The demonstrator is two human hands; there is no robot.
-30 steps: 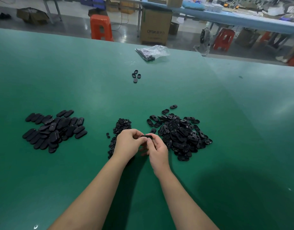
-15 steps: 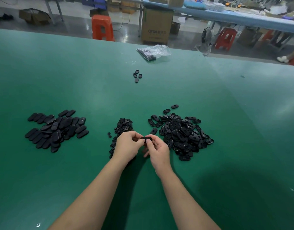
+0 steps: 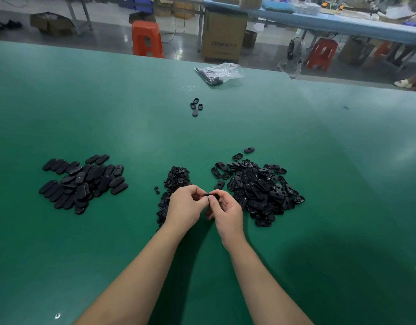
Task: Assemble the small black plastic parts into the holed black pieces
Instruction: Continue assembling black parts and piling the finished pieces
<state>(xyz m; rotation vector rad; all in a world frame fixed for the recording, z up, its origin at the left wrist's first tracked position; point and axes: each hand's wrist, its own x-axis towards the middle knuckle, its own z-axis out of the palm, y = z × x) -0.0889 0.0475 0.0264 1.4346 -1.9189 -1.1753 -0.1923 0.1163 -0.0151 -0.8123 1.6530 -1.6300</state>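
Both hands met just in front of the heap of small black parts (image 3: 173, 184), which serves as the landmark here. The left hand (image 3: 186, 207) and the right hand (image 3: 227, 213) each had fingers curled round one holed black piece (image 3: 211, 196), pinched between them just to the right of that heap's near end. The step in hand looked like pressing a small insert into the piece's hole, though the fingers hid the insert, so whether it was seated could not be told. To the right of the heap lay the pile of holed pieces (image 3: 258, 188); well to its left, a spread of what were probably finished pieces (image 3: 82, 181). Next would come a firm thumb press to seat the part squarely, then dropping the piece on that left spread.
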